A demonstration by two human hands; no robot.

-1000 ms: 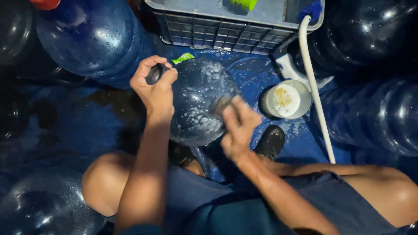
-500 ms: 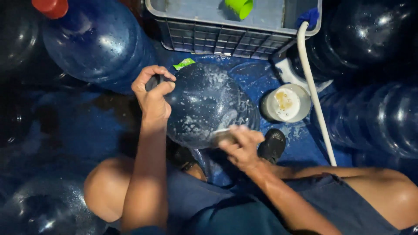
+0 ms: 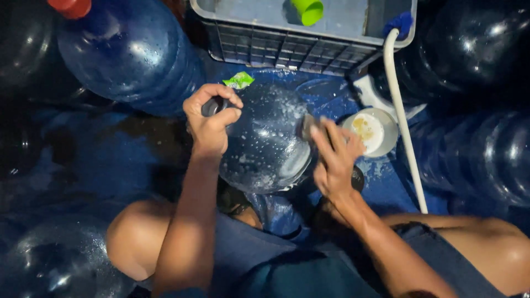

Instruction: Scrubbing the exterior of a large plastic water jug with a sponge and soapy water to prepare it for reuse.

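A large soapy water jug (image 3: 265,138) lies tipped on its side between a seated person's knees, its long axis running near to far and its neck pointing to the far left. The left hand (image 3: 212,118) is clenched around the neck, while the right hand (image 3: 334,157) presses a scrubbing pad (image 3: 308,128) against the jug's right flank. A white bowl (image 3: 371,129) sits just right.

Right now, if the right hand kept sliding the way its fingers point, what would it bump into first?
The right hand points up and left, already pressing a scrubber on the soapy bottle; beyond it probably lies the grey crate, though depth is unclear.
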